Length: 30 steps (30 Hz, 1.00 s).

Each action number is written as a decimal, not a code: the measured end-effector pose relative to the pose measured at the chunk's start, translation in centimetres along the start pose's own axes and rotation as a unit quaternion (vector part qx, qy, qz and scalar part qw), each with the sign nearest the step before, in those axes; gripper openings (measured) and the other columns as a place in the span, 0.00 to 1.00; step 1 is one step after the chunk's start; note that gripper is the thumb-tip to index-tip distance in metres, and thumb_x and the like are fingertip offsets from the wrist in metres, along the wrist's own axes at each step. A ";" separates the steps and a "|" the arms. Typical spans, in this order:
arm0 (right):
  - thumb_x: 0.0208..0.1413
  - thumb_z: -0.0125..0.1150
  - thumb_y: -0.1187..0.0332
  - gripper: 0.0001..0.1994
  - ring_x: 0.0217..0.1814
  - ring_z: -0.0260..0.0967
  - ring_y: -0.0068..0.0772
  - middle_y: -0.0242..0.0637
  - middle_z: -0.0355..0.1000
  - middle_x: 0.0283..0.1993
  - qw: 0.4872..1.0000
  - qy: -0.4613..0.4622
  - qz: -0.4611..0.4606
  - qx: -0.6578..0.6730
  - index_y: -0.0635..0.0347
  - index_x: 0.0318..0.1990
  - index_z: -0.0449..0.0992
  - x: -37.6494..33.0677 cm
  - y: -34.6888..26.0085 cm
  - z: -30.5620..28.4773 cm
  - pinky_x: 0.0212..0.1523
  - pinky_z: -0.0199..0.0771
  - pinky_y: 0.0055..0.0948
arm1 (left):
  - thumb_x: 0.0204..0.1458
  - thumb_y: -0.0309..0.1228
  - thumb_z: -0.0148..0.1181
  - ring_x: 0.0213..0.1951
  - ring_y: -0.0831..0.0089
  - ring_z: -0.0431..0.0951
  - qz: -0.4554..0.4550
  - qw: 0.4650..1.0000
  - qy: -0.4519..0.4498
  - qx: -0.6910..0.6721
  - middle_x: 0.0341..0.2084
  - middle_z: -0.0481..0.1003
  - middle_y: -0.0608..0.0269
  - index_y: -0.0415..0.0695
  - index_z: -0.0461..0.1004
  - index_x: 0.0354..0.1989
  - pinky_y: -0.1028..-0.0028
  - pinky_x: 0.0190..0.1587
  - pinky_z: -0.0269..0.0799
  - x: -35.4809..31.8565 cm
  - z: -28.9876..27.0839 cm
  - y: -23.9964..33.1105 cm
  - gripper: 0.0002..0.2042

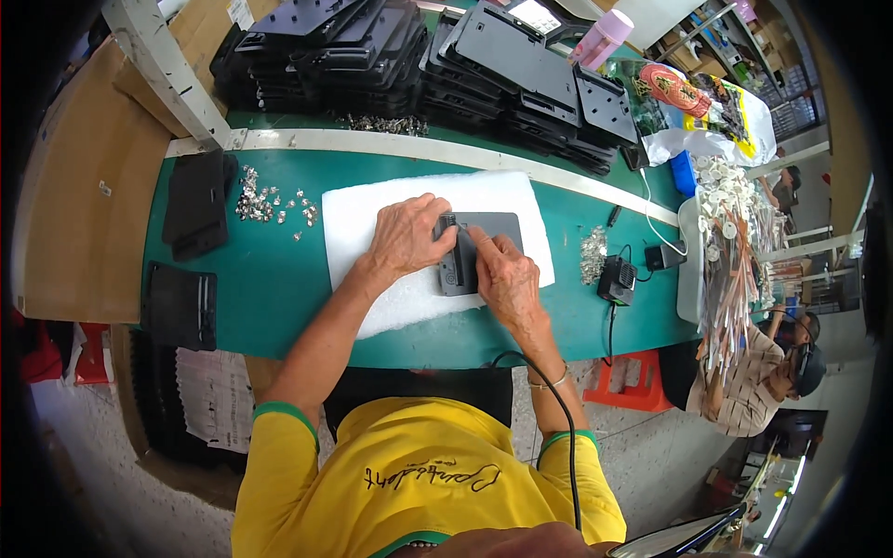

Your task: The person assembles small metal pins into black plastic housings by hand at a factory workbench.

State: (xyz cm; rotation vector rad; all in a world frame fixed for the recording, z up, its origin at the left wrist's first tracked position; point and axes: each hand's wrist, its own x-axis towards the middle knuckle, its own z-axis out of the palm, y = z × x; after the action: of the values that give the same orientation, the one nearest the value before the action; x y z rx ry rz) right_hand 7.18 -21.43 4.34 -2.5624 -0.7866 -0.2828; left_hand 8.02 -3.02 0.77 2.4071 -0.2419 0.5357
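Green desk (270, 279) beneath, white sheet (400, 302) on top: there your dark panel (458, 277) lies, your left grip (407, 232) holding its upper-left edge, your right grip (508, 281) touching it, whether pinching I cannot tell.

touching a flat dark-grey rectangular plastic part (462, 267) with the bare left hand (405, 232) and the bare right hand (510, 279), over a white rectangular foam sheet (377, 302) on a green-topped workbench (270, 302), near small loose silvery metal pieces (251, 202).

I'm wearing a yellow shirt (419, 442) — green bands (281, 408) edging the short sleeves (275, 474), dark script (484, 477) crossing the front — and a thin bracelet (551, 382).
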 end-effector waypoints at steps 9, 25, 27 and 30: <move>0.49 0.58 0.77 0.20 0.24 0.72 0.43 0.37 0.70 0.29 1.000 0.002 -0.004 -0.031 0.51 0.52 0.75 0.3 -0.2 1.0 0.24 0.74 0.37 | 0.42 0.32 0.63 0.24 0.67 0.76 -0.010 0.999 -0.027 -0.019 0.23 0.73 0.63 0.45 0.77 0.36 0.68 0.28 0.71 -0.1 -0.2 -0.5 0.12; 0.50 0.57 0.75 0.18 0.24 0.73 0.39 0.37 0.69 0.30 0.992 -0.019 -0.057 -0.112 0.53 0.51 0.75 1.0 -0.2 0.7 0.22 0.73 0.35 | 0.43 0.35 0.62 0.30 0.60 0.76 -0.015 0.999 -0.041 -0.029 0.24 0.74 0.57 0.41 0.76 0.35 0.63 0.33 0.72 -0.2 0.0 -0.4 0.13; 0.51 0.56 0.75 0.16 0.25 0.74 0.40 0.38 0.69 0.30 0.986 -0.045 -0.076 -0.141 0.55 0.49 0.75 1.7 -0.4 0.2 0.22 0.73 0.35 | 0.41 0.32 0.63 0.23 0.65 0.73 0.026 0.999 0.010 -0.028 0.20 0.71 0.61 0.42 0.76 0.35 0.66 0.27 0.69 -0.3 0.4 -0.7 0.12; 0.52 0.54 0.73 0.13 0.25 0.74 0.42 0.39 0.70 0.30 0.971 -0.097 -0.115 -0.186 0.59 0.47 0.73 2.9 -0.4 -0.4 0.22 0.73 0.35 | 0.42 0.31 0.64 0.23 0.64 0.73 0.039 0.999 0.010 -0.028 0.20 0.70 0.60 0.41 0.76 0.35 0.65 0.27 0.68 -0.3 0.6 -0.9 0.11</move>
State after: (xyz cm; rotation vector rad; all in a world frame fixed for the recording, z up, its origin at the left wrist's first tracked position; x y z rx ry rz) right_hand 9.26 -19.87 5.72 -2.8800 -1.2091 -0.2750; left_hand 8.18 -2.64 -0.30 2.3441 -0.3398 0.5801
